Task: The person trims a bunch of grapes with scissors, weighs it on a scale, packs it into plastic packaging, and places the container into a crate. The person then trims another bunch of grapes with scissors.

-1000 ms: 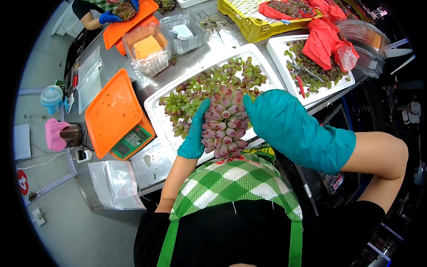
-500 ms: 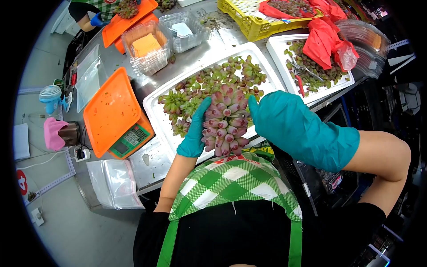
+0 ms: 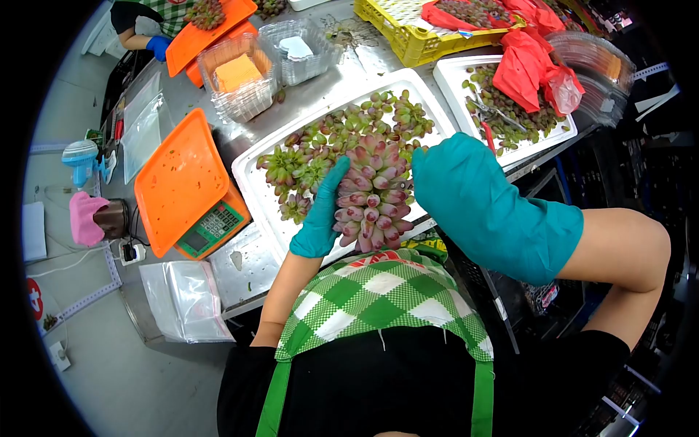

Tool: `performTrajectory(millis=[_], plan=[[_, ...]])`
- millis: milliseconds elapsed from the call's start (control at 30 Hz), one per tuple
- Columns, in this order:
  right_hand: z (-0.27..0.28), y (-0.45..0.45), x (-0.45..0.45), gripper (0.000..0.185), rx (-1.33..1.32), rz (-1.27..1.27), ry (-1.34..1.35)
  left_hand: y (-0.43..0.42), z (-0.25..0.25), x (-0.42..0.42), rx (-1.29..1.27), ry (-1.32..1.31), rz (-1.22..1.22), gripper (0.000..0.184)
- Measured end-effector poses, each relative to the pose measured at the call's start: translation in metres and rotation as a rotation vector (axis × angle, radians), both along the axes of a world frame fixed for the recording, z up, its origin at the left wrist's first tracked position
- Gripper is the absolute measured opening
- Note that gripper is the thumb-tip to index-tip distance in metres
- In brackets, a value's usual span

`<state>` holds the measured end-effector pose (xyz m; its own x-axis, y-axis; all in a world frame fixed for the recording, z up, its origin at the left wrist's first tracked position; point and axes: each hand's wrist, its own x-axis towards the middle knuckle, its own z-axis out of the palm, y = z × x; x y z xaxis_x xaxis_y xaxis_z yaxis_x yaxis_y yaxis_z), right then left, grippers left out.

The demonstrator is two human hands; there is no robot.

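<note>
A pink-purple succulent cluster (image 3: 373, 207) is held in front of my apron, over the near edge of a white tray (image 3: 251, 191). My left hand (image 3: 319, 217), in a teal glove, supports it along its left side, with some fingers hidden behind the leaves. At the cluster's right side is my right hand (image 3: 448, 175), also gloved, bent at the wrist and closed. Its fingertips are mostly turned out of sight, so I cannot see what they pinch. Green and reddish succulents (image 3: 320, 149) lie spread in the tray behind the cluster.
An orange scale (image 3: 178, 182) and plastic bags (image 3: 186, 298) sit to the left. Clear containers (image 3: 237, 80) stand behind. On the right, another white tray (image 3: 520, 156) holds loose leaves, scissors (image 3: 495, 113) and red bags (image 3: 528, 69). A co-worker's blue-gloved hand (image 3: 158, 47) is at upper left.
My right hand has curled in and tilted at the cluster's right side; a finger that was pointing up is now drawn in. The cluster has shifted very slightly to the right.
</note>
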<state>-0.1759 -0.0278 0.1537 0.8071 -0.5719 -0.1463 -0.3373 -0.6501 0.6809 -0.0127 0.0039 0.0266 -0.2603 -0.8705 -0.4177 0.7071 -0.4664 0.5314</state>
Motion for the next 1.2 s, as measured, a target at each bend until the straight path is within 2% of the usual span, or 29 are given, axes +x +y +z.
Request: performTrajectory(millis=[100, 233, 300, 400, 500, 600, 800, 933, 1000, 1100, 1200], plan=[[0.012, -0.001, 0.003, 0.01, 0.097, 0.1, 0.129, 0.002, 0.012, -0.004, 0.034, 0.017, 0.021, 0.047], [0.007, -0.009, -0.002, 0.01, 0.271, 0.109, -0.105, 0.0, 0.0, 0.002, 0.037, 0.097, 0.02, 0.043], [0.008, -0.014, -0.002, 0.01, 0.439, 0.055, -0.145, 0.0, -0.007, 0.003, 0.027, 0.081, 0.029, 0.051], [0.004, -0.019, -0.003, 0.01, 0.489, 0.084, -0.192, 0.0, -0.007, 0.004, 0.016, 0.085, 0.023, 0.055], [0.013, -0.018, -0.006, 0.01, 0.311, 0.186, -0.118, 0.001, -0.003, 0.004, 0.01, 0.17, 0.02, 0.047], [0.02, -0.022, -0.007, 0.01, 0.491, 0.124, -0.13, 0.001, 0.0, 0.003, 0.006, 0.251, 0.002, 0.044], [0.014, -0.016, -0.013, 0.012, 0.216, 0.145, -0.069, 0.0, -0.001, 0.003, 0.004, 0.287, -0.021, 0.044], [0.017, -0.015, -0.007, 0.013, 0.334, 0.126, -0.048, 0.001, 0.01, 0.0, -0.017, 0.186, -0.018, 0.042], [0.017, -0.014, -0.006, 0.013, 0.396, 0.137, -0.081, 0.003, 0.014, -0.002, -0.023, 0.063, -0.038, 0.051], [0.019, -0.017, -0.005, 0.013, 0.573, 0.108, -0.113, 0.004, 0.015, 0.0, -0.044, 0.115, -0.056, 0.046], [0.019, -0.019, 0.0, 0.014, 0.619, 0.025, -0.026, 0.004, 0.003, 0.005, -0.04, 0.179, -0.041, 0.041]])
